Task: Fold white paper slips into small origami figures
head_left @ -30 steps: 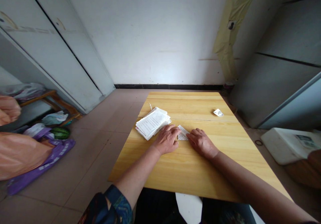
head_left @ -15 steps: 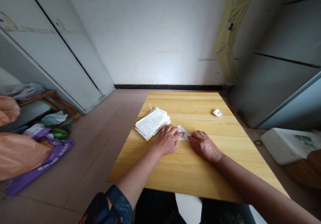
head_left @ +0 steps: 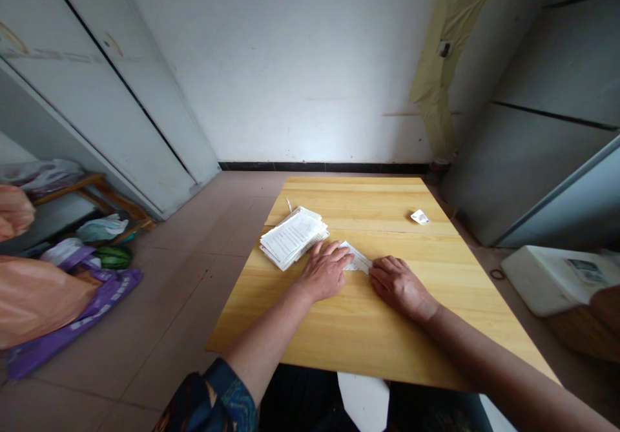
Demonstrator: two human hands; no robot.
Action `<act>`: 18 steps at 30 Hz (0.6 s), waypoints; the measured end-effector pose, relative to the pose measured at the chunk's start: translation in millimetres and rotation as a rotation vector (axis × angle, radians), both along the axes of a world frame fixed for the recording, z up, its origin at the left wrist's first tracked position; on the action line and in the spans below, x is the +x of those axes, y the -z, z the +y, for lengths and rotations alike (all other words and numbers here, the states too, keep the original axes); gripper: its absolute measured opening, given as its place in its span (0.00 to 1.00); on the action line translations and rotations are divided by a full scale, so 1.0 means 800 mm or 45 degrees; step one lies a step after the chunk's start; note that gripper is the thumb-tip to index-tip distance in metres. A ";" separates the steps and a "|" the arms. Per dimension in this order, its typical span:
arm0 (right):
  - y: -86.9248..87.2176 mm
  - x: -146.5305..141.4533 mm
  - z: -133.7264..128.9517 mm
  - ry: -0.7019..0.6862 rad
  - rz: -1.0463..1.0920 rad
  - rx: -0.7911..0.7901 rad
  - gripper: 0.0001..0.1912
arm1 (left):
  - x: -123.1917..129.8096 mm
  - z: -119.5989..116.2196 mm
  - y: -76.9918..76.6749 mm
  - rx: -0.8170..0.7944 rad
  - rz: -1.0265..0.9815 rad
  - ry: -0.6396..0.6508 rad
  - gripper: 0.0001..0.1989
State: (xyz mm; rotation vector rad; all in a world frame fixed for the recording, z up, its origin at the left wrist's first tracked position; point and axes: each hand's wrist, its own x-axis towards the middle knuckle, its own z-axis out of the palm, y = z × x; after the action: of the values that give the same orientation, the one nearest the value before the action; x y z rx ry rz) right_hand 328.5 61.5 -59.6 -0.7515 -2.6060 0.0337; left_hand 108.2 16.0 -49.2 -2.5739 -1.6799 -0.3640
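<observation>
A small piece of printed paper lies on the wooden table between my two hands. My left hand rests on the paper's left end, its fingers stretched out and somewhat spread. At the right end, my right hand has its fingers curled together, with the thumb and fingertips on the paper's corner. A stack of printed sheets sits just beyond my left hand, its edges uneven. Both palms hide part of the tabletop, and the fingers cover the paper's ends.
A small white scrap with a dark mark lies at the table's far right. Left, on the floor, are a purple bag and a watermelon. A white box stands right, below a grey refrigerator.
My right hand has shifted slightly to the right, and more of the paper shows between the hands. The left hand has barely moved, with its fingers now flatter. The stack stays put.
</observation>
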 end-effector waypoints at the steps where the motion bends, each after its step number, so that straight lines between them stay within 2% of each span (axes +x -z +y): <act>1: 0.000 -0.002 0.001 0.009 0.003 -0.006 0.11 | 0.001 0.000 0.000 0.004 0.002 -0.005 0.22; 7: -0.003 -0.027 0.011 0.056 -0.065 -0.042 0.17 | 0.002 -0.002 0.002 0.032 -0.016 -0.032 0.21; 10: -0.003 -0.035 0.014 0.077 -0.095 -0.061 0.16 | 0.003 -0.003 0.004 0.029 -0.022 -0.043 0.22; 18: -0.001 -0.019 0.000 0.094 -0.072 -0.018 0.12 | -0.004 -0.003 0.003 0.027 -0.029 -0.135 0.22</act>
State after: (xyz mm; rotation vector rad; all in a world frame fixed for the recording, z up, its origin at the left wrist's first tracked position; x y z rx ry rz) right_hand 313.3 61.7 -58.7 -0.8648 -2.6312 0.0092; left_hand 104.7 13.8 -51.8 -2.4626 -1.8007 -0.4049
